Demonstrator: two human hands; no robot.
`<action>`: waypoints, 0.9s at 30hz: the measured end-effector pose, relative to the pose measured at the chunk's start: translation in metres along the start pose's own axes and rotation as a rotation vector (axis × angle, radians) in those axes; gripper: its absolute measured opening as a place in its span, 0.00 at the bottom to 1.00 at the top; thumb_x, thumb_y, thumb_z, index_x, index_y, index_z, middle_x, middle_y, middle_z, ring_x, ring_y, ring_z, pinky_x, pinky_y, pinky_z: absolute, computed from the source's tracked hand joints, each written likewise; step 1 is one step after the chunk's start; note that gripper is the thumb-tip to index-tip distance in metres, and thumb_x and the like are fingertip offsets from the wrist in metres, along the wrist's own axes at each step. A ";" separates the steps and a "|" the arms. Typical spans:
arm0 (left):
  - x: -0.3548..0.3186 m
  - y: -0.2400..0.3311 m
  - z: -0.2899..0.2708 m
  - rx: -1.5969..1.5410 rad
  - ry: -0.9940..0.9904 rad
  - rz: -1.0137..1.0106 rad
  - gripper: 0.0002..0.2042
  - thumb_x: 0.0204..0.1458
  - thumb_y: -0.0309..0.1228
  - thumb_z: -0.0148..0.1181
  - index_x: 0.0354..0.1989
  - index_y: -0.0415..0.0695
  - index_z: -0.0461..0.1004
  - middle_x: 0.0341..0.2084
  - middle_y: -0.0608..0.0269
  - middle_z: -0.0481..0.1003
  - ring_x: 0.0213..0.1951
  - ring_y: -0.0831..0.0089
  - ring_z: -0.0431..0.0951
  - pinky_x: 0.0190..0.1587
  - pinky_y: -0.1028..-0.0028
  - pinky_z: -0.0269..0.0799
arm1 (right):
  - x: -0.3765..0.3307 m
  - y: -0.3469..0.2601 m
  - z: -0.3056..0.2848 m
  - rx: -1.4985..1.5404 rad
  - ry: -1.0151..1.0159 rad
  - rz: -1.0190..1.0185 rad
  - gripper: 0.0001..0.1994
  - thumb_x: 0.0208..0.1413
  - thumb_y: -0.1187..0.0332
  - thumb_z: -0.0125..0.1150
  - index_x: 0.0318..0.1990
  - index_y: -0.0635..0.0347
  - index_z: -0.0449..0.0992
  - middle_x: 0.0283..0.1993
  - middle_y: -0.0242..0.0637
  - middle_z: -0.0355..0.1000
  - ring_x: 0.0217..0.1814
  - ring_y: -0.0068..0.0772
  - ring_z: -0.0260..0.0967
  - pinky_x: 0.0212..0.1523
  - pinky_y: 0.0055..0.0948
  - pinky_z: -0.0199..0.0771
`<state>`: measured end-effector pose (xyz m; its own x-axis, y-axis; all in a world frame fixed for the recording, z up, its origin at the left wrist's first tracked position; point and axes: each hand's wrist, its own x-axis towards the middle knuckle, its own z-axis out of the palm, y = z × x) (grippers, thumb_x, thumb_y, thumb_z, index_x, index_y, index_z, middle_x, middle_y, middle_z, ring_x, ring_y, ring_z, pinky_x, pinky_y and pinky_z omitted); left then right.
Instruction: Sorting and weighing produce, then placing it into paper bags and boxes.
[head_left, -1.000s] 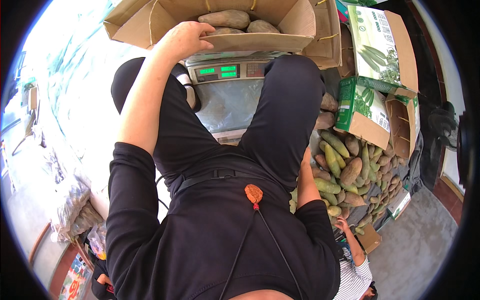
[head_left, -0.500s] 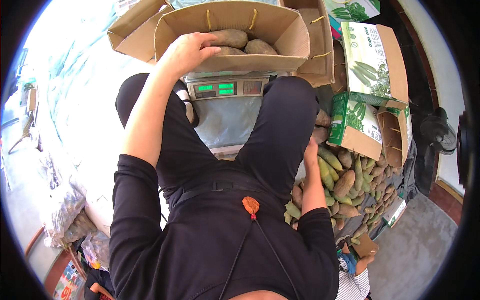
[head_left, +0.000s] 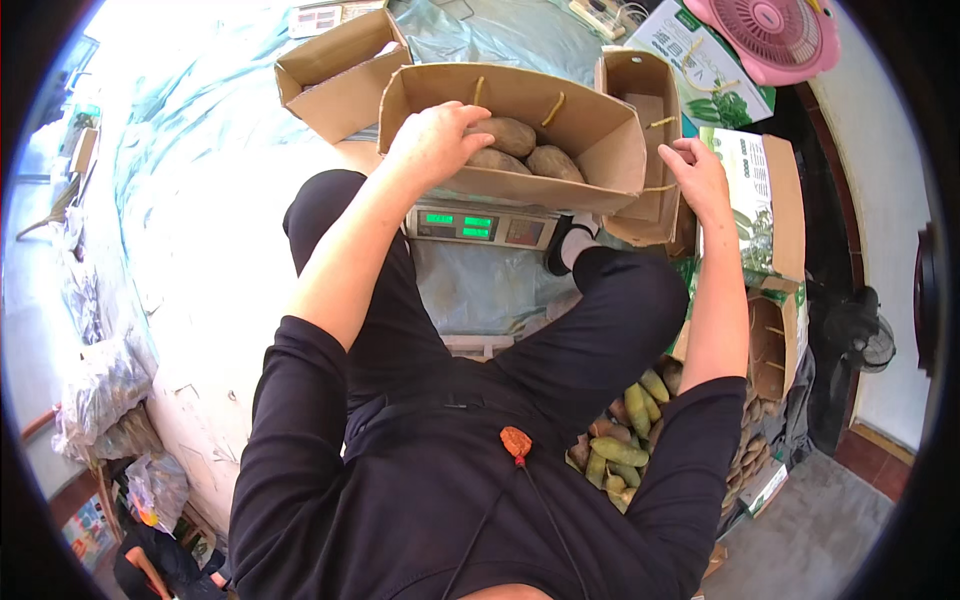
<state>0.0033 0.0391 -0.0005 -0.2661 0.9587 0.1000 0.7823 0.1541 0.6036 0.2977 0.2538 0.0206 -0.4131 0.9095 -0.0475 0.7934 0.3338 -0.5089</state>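
Sweet potatoes [head_left: 520, 148], brown and lumpy, lie inside an open cardboard box [head_left: 590, 130] that sits on a weighing scale [head_left: 478, 226] with lit green digits. The left hand [head_left: 435, 140] rests over the box's near wall, its fingers curled down onto the nearest sweet potato; whether its grip is closed round the tuber cannot be told. The right hand [head_left: 697, 178] is at the box's right end, fingers bent round the edge of a flap [head_left: 645, 120] that stands upright there, a light closed grip on the cardboard. A second, empty-looking carton [head_left: 340, 75] stands just beyond on the left. Green-printed cartons [head_left: 755, 200] stand to the right, and a heap of loose tubers [head_left: 625, 440] lies by the person's right knee.
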 end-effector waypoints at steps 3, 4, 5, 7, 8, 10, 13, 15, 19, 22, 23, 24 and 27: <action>-0.002 0.000 -0.007 0.006 0.025 -0.021 0.16 0.50 0.35 0.57 0.46 0.44 0.74 0.41 0.53 0.75 0.45 0.55 0.74 0.48 0.64 0.68 | 0.016 0.005 0.023 -0.041 0.060 0.013 0.25 0.48 0.47 0.60 0.40 0.63 0.76 0.38 0.45 0.75 0.42 0.42 0.73 0.44 0.35 0.70; -0.003 -0.002 -0.008 0.003 0.033 -0.026 0.16 0.50 0.35 0.57 0.46 0.44 0.74 0.40 0.53 0.75 0.45 0.55 0.74 0.48 0.64 0.68 | 0.017 0.006 0.035 -0.145 0.042 0.051 0.25 0.47 0.45 0.59 0.36 0.62 0.77 0.37 0.47 0.75 0.43 0.47 0.73 0.44 0.39 0.70; -0.004 -0.004 -0.008 0.014 0.055 -0.025 0.16 0.50 0.35 0.57 0.46 0.43 0.74 0.40 0.54 0.75 0.45 0.54 0.73 0.48 0.63 0.68 | 0.012 0.005 0.042 -0.244 -0.025 0.078 0.26 0.47 0.44 0.57 0.36 0.62 0.77 0.37 0.47 0.75 0.43 0.47 0.72 0.43 0.40 0.70; -0.006 -0.005 -0.013 0.022 0.090 -0.021 0.15 0.50 0.34 0.58 0.46 0.43 0.74 0.40 0.54 0.75 0.44 0.55 0.74 0.48 0.64 0.68 | 0.011 0.005 0.050 -0.341 -0.090 0.103 0.27 0.47 0.43 0.56 0.35 0.62 0.77 0.36 0.47 0.75 0.43 0.48 0.72 0.43 0.41 0.70; -0.007 -0.005 -0.014 0.024 0.119 -0.010 0.15 0.50 0.34 0.58 0.45 0.43 0.74 0.40 0.55 0.75 0.44 0.56 0.74 0.48 0.64 0.69 | 0.013 0.007 0.050 -0.336 -0.201 0.146 0.27 0.47 0.43 0.55 0.35 0.63 0.77 0.36 0.47 0.75 0.42 0.48 0.72 0.42 0.41 0.70; -0.008 -0.001 -0.020 -0.009 0.140 -0.051 0.14 0.50 0.33 0.58 0.45 0.42 0.75 0.39 0.55 0.75 0.44 0.57 0.74 0.48 0.65 0.69 | 0.015 0.009 0.052 -0.328 -0.310 0.186 0.27 0.47 0.43 0.54 0.34 0.63 0.77 0.35 0.47 0.75 0.42 0.48 0.73 0.42 0.41 0.70; -0.007 0.000 -0.031 -0.075 0.180 -0.128 0.13 0.49 0.32 0.59 0.43 0.42 0.75 0.39 0.56 0.76 0.44 0.59 0.75 0.47 0.66 0.69 | 0.015 0.004 0.056 -0.309 -0.290 0.163 0.27 0.47 0.43 0.54 0.33 0.63 0.77 0.33 0.47 0.75 0.40 0.47 0.73 0.41 0.40 0.70; -0.008 -0.002 -0.038 -0.098 0.202 -0.166 0.13 0.49 0.31 0.59 0.42 0.41 0.75 0.39 0.56 0.76 0.44 0.59 0.75 0.47 0.67 0.69 | 0.015 0.000 0.056 -0.262 -0.334 0.207 0.26 0.46 0.44 0.54 0.33 0.63 0.77 0.32 0.46 0.75 0.39 0.46 0.74 0.41 0.40 0.70; -0.007 -0.003 -0.060 0.054 0.168 -0.135 0.12 0.50 0.34 0.58 0.40 0.41 0.75 0.38 0.55 0.76 0.43 0.58 0.75 0.47 0.65 0.69 | 0.021 0.011 0.058 -0.283 -0.356 0.213 0.25 0.46 0.44 0.54 0.33 0.61 0.78 0.31 0.45 0.75 0.38 0.44 0.74 0.41 0.40 0.70; -0.004 0.004 -0.085 0.245 0.079 -0.142 0.14 0.50 0.37 0.58 0.39 0.41 0.75 0.37 0.53 0.77 0.42 0.57 0.76 0.46 0.64 0.69 | 0.020 0.010 0.057 -0.252 -0.344 0.239 0.24 0.47 0.45 0.54 0.34 0.61 0.78 0.32 0.45 0.76 0.38 0.44 0.74 0.41 0.39 0.70; -0.002 0.004 -0.090 0.284 0.038 -0.165 0.15 0.49 0.39 0.58 0.39 0.41 0.75 0.36 0.52 0.77 0.42 0.56 0.76 0.46 0.63 0.69 | 0.021 0.015 0.057 -0.253 -0.332 0.229 0.24 0.47 0.45 0.54 0.34 0.61 0.78 0.32 0.46 0.76 0.37 0.43 0.74 0.41 0.39 0.70; 0.000 0.001 -0.092 0.286 0.038 -0.161 0.15 0.49 0.39 0.58 0.39 0.41 0.75 0.36 0.52 0.77 0.42 0.56 0.76 0.46 0.63 0.69 | 0.021 0.019 0.056 -0.255 -0.319 0.221 0.24 0.47 0.46 0.54 0.34 0.61 0.78 0.31 0.46 0.76 0.37 0.43 0.74 0.40 0.39 0.70; 0.005 -0.033 -0.093 0.268 0.024 -0.334 0.22 0.48 0.48 0.60 0.37 0.38 0.76 0.33 0.48 0.77 0.40 0.54 0.77 0.43 0.62 0.70 | 0.020 0.012 0.053 -0.201 -0.358 0.271 0.24 0.47 0.46 0.54 0.35 0.61 0.78 0.30 0.46 0.76 0.36 0.44 0.74 0.40 0.39 0.70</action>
<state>-0.0763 0.0163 0.0536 -0.5403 0.8402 -0.0454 0.7688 0.5149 0.3794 0.2754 0.2625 -0.0321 -0.2793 0.8399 -0.4654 0.9497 0.1701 -0.2629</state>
